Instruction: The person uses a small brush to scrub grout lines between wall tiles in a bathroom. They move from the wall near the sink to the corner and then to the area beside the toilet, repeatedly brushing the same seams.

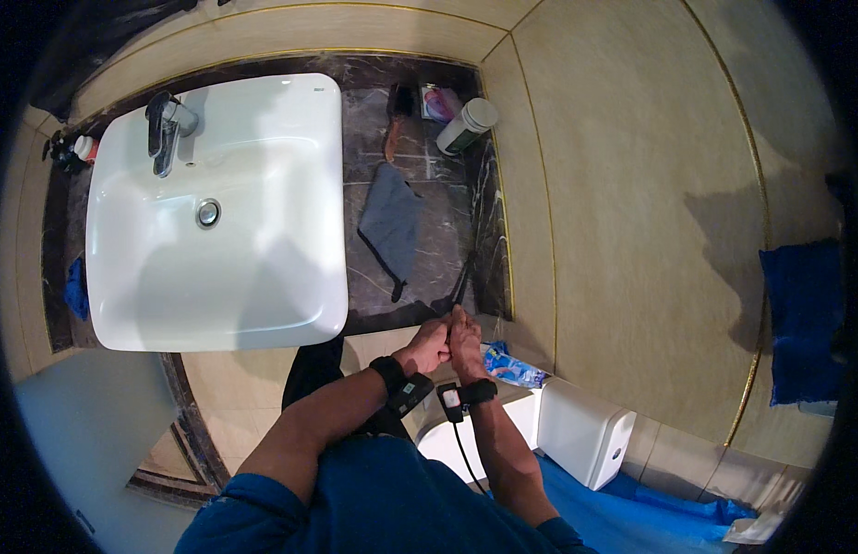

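My left hand (427, 347) and my right hand (466, 338) meet at the front edge of the dark marble countertop (443, 201). My right fingers close around the near end of a thin dark object (462, 287), perhaps a handle or cord, which points up along the counter. My left fingers are curled against my right hand; whether they hold anything is hidden. A grey cloth (393, 225) with a dark edge lies just beyond, beside the sink. Behind it lies a brush (396, 124) with a brownish handle and a dark head.
The white washbasin (290, 242) with its chrome faucet (167, 131) takes up the left. A white lidded container (468, 126) stands by the wall, next to a pink and purple package (441, 104). Below right are a blue plastic packet (515, 367) and the toilet cistern (581, 429).
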The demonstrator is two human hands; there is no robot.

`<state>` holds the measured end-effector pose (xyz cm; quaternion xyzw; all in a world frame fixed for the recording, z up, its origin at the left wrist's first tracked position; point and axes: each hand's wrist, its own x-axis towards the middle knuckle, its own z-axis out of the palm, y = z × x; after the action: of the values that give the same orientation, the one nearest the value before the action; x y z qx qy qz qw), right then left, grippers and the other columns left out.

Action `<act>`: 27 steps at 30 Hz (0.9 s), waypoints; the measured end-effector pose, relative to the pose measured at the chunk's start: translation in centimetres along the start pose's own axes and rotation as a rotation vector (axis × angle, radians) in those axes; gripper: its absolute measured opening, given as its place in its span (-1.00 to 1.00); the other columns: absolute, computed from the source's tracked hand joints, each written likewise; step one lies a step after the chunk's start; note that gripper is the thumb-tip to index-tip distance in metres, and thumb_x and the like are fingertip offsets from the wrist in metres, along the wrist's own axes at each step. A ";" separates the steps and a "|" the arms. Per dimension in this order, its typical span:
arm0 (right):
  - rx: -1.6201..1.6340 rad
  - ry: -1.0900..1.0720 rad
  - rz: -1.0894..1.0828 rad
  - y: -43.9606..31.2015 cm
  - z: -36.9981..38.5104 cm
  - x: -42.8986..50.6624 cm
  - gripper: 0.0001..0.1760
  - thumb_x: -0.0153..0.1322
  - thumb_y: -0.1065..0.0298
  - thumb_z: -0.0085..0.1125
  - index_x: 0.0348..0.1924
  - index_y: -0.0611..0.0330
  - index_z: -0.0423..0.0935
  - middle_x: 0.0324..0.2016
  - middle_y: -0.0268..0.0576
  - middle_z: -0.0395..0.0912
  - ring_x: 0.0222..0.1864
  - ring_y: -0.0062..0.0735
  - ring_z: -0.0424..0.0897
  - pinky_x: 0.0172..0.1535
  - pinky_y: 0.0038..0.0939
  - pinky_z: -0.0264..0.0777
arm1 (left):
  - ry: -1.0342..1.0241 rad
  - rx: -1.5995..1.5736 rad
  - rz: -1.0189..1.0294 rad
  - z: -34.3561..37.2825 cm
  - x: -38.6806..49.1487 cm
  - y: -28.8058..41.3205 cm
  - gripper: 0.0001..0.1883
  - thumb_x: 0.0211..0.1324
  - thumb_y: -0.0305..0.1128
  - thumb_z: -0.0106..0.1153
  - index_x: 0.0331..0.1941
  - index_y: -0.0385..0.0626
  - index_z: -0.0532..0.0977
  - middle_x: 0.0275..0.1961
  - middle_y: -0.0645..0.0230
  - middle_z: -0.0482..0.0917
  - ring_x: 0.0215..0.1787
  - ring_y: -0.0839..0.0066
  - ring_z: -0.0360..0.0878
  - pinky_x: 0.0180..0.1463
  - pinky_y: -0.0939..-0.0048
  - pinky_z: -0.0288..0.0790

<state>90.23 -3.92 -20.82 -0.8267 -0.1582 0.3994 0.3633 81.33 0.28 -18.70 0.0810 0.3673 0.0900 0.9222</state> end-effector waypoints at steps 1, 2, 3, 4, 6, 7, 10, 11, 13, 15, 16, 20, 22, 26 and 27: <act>-0.049 -0.003 -0.012 -0.2 0.0 0.3 -0.48 0.49 -0.01 -0.13 -0.25 0.34 0.56 -0.39 0.14 0.59 -0.32 0.01 0.55 -0.20 -0.17 0.39 | -0.010 0.008 0.001 0.1 0.3 0.4 -0.66 0.30 0.09 -0.09 -0.40 0.13 0.42 -0.54 0.62 0.35 -0.63 0.69 0.13 -0.57 0.57 -0.05; -0.099 -0.006 -0.025 -0.6 -0.1 1.0 -0.48 0.48 -0.02 -0.13 -0.23 0.34 0.56 -0.37 0.17 0.59 -0.30 0.06 0.56 -0.19 -0.16 0.39 | -0.019 0.016 0.002 0.2 0.6 1.0 -0.66 0.30 0.09 -0.09 -0.40 0.13 0.43 -0.55 0.62 0.35 -0.64 0.69 0.13 -0.58 0.57 -0.05; -0.149 -0.010 -0.037 -1.0 0.0 1.7 -0.47 0.48 -0.03 -0.13 -0.22 0.34 0.56 -0.34 0.19 0.60 -0.28 0.10 0.56 -0.18 -0.15 0.39 | 0.005 0.017 0.012 0.0 1.4 1.4 -0.66 0.30 0.08 -0.10 -0.40 0.13 0.43 -0.55 0.62 0.36 -0.65 0.69 0.13 -0.59 0.56 -0.04; -0.127 -0.017 -0.075 -1.9 0.2 2.4 -0.47 0.48 -0.03 -0.12 -0.22 0.33 0.56 -0.34 0.19 0.60 -0.26 0.13 0.56 -0.17 -0.15 0.39 | 0.031 0.014 0.026 -0.5 2.7 1.7 -0.66 0.30 0.08 -0.10 -0.40 0.13 0.44 -0.56 0.61 0.36 -0.66 0.69 0.13 -0.59 0.56 -0.03; -0.075 -0.016 -0.140 -3.5 0.6 3.8 -0.48 0.47 -0.05 -0.11 -0.21 0.30 0.57 -0.33 0.18 0.60 -0.24 0.17 0.55 -0.15 -0.15 0.39 | 0.110 0.026 0.070 0.8 2.7 4.0 -0.66 0.33 0.04 -0.13 -0.42 0.11 0.44 -0.57 0.59 0.38 -0.68 0.67 0.15 -0.62 0.55 0.02; -0.064 0.042 -0.108 -3.6 1.3 5.0 -0.47 0.46 -0.07 -0.09 -0.20 0.28 0.57 -0.37 0.13 0.61 -0.32 0.09 0.58 -0.20 -0.16 0.43 | 0.084 0.032 0.085 1.0 3.0 5.0 -0.67 0.33 0.01 -0.13 -0.41 0.11 0.43 -0.57 0.57 0.38 -0.68 0.67 0.16 -0.62 0.55 0.03; 0.078 -0.004 0.025 -9.4 2.3 4.6 -0.47 0.45 -0.09 -0.07 -0.24 0.26 0.58 -0.44 0.04 0.61 -0.45 -0.09 0.59 -0.33 -0.20 0.46 | 0.125 0.054 0.086 1.6 3.7 8.5 -0.69 0.35 -0.03 -0.15 -0.40 0.09 0.42 -0.58 0.57 0.37 -0.68 0.67 0.15 -0.63 0.56 0.02; -0.007 0.010 0.015 -9.2 2.5 6.3 -0.56 0.49 0.02 -0.09 -0.38 0.25 0.53 -0.56 -0.18 0.52 -0.60 -0.45 0.46 -0.57 -0.40 0.38 | 0.153 0.068 0.076 1.9 3.7 9.4 -0.70 0.35 -0.03 -0.16 -0.39 0.09 0.42 -0.59 0.57 0.36 -0.69 0.67 0.15 -0.63 0.56 0.01; 0.040 -0.006 -0.049 -9.3 3.0 7.6 -0.56 0.48 0.02 -0.09 -0.38 0.24 0.52 -0.58 -0.21 0.51 -0.65 -0.46 0.46 -0.65 -0.41 0.35 | 0.040 0.078 0.112 1.1 4.6 10.3 -0.70 0.36 -0.04 -0.17 -0.38 0.08 0.41 -0.61 0.57 0.32 -0.70 0.67 0.14 -0.65 0.55 0.00; 0.094 -0.045 -0.031 -9.7 3.3 7.8 -0.57 0.48 0.01 -0.09 -0.38 0.22 0.51 -0.60 -0.26 0.50 -0.67 -0.47 0.46 -0.70 -0.39 0.35 | 0.030 0.090 0.116 0.9 4.9 11.0 -0.69 0.36 -0.05 -0.19 -0.39 0.07 0.41 -0.64 0.58 0.26 -0.71 0.67 0.11 -0.67 0.53 -0.02; 0.049 -0.050 -0.077 -8.7 3.2 8.7 -0.56 0.48 0.00 -0.09 -0.37 0.23 0.51 -0.59 -0.24 0.50 -0.67 -0.45 0.46 -0.71 -0.40 0.35 | 0.035 0.102 0.117 1.2 4.5 11.0 -0.68 0.34 -0.02 -0.15 -0.42 0.08 0.42 -0.63 0.58 0.30 -0.71 0.65 0.12 -0.66 0.53 -0.03; -0.026 -0.046 -0.081 -7.3 3.0 7.9 -0.50 0.48 -0.05 -0.12 -0.34 0.27 0.51 -0.54 -0.14 0.52 -0.64 -0.37 0.49 -0.68 -0.38 0.36 | 0.035 0.092 0.108 0.3 4.2 9.4 -0.68 0.34 -0.03 -0.15 -0.42 0.07 0.41 -0.62 0.58 0.31 -0.71 0.66 0.11 -0.66 0.54 -0.03; -0.028 -0.015 -0.126 -5.9 2.8 6.6 -0.44 0.48 -0.09 -0.15 -0.28 0.32 0.52 -0.46 -0.05 0.53 -0.50 -0.28 0.53 -0.46 -0.32 0.44 | 0.009 0.073 0.100 -0.5 4.1 7.6 -0.70 0.37 -0.06 -0.18 -0.39 0.06 0.40 -0.61 0.58 0.28 -0.70 0.69 0.10 -0.66 0.56 -0.02; 0.018 0.026 -0.125 -3.7 2.3 4.9 -0.48 0.47 -0.04 -0.08 -0.20 0.33 0.55 -0.39 0.06 0.58 -0.35 -0.14 0.53 -0.22 -0.21 0.38 | -0.078 0.148 -0.011 -2.1 3.7 5.0 -0.58 0.20 0.18 0.00 -0.15 0.10 0.47 -0.19 0.48 0.58 -0.25 0.51 0.52 -0.19 0.34 0.40; 0.004 0.021 -0.144 -2.8 2.1 5.3 -0.48 0.47 -0.04 -0.08 -0.22 0.34 0.55 -0.40 0.05 0.58 -0.36 -0.14 0.52 -0.22 -0.21 0.38 | -0.063 0.096 0.004 -1.4 3.3 5.2 -0.68 0.28 0.09 -0.09 -0.25 0.11 0.42 -0.36 0.55 0.44 -0.45 0.62 0.32 -0.40 0.46 0.21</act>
<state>92.01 1.89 -22.54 -0.8166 -0.2124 0.3639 0.3946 82.20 6.15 -20.78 0.1285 0.3418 0.0715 0.9282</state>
